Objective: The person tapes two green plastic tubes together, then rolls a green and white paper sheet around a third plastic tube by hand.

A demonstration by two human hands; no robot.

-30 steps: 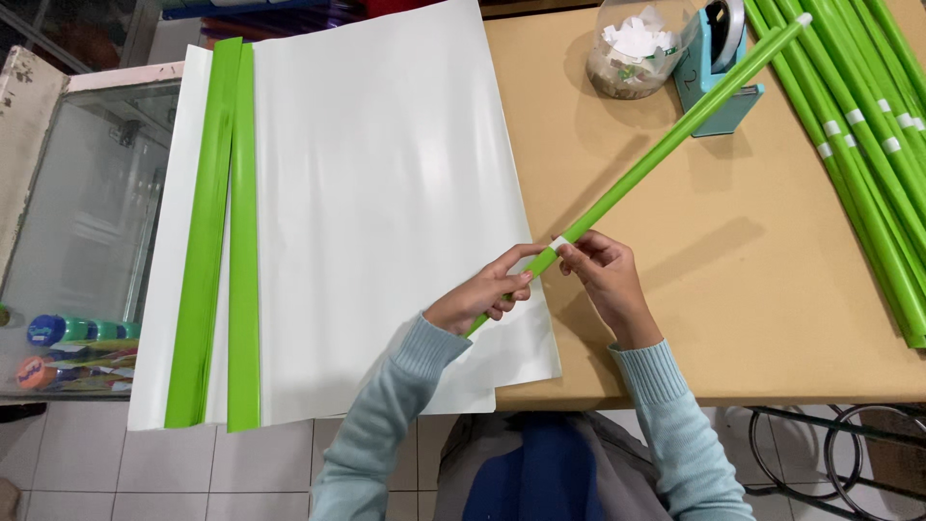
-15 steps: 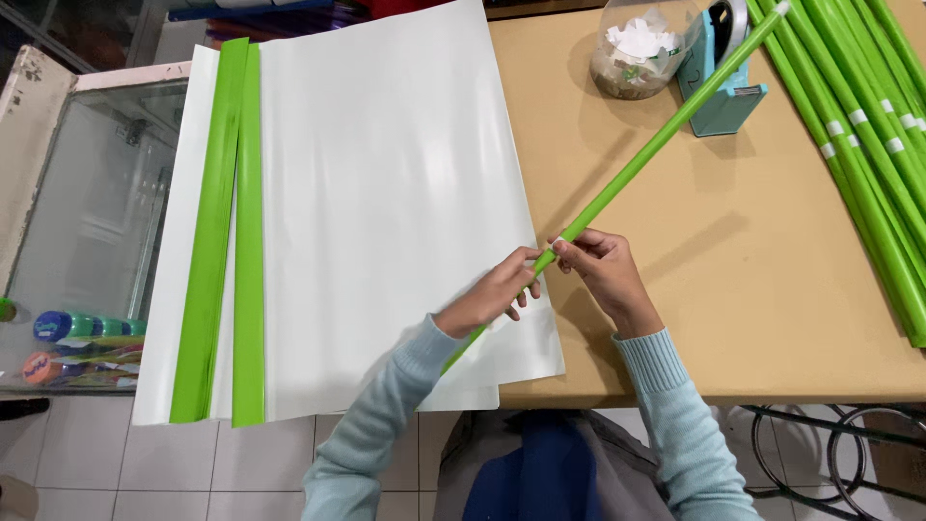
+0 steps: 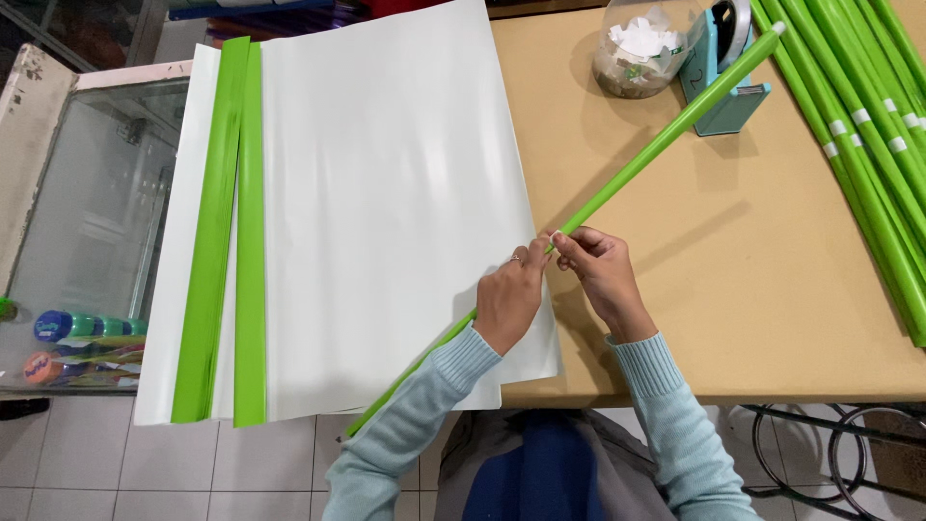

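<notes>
Roll crosses grip of left hand, right hand mid-length.

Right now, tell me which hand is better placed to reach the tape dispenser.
Right. The right hand grips the rolled green paper on the side nearer the blue tape dispenser; the left hand sits over the white sheets, farther away.

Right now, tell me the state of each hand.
Left hand: closed around the long rolled green paper tube, near its middle.
Right hand: fingertips pinched on the same tube, right beside the left hand.
</notes>
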